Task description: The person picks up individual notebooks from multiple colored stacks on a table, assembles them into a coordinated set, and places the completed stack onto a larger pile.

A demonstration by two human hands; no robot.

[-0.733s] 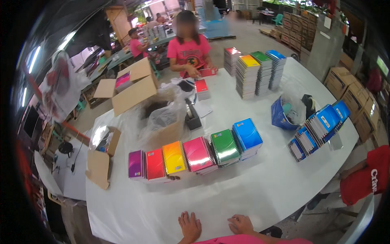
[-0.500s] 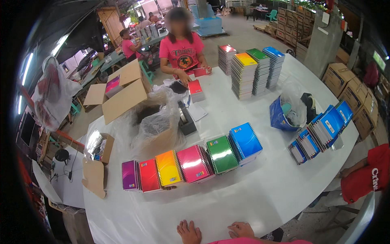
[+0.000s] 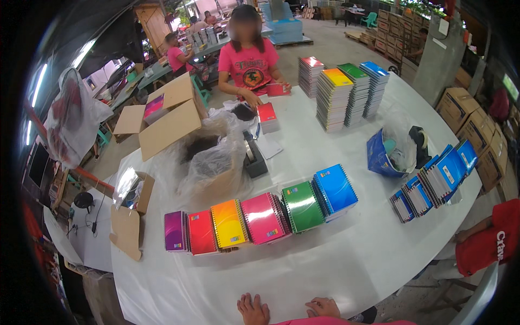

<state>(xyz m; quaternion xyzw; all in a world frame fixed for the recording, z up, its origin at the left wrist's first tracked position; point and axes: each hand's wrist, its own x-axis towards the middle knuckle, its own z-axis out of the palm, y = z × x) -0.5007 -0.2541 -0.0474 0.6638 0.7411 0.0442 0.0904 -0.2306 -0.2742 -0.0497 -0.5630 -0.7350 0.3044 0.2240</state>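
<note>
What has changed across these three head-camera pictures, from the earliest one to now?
Little has changed. The left hand and right hand rest empty on the near edge of the white table, about as before. Only the view shifts slightly. The row of coloured notebooks lies unmoved, the tall stacks stand as they were, and the person across the table keeps both hands by the red notebooks.

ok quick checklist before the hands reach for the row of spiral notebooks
1. Both hands free: left hand and right hand rest flat on the table edge, holding nothing: ok.
2. Path to the row bare: ok.
3. Row in order, purple notebook through to blue notebook, overlapping neatly: ok.
4. Pink notebook nearest, in easy reach: cannot tell.
5. Co-worker's hands clear of the row: ok.
</note>
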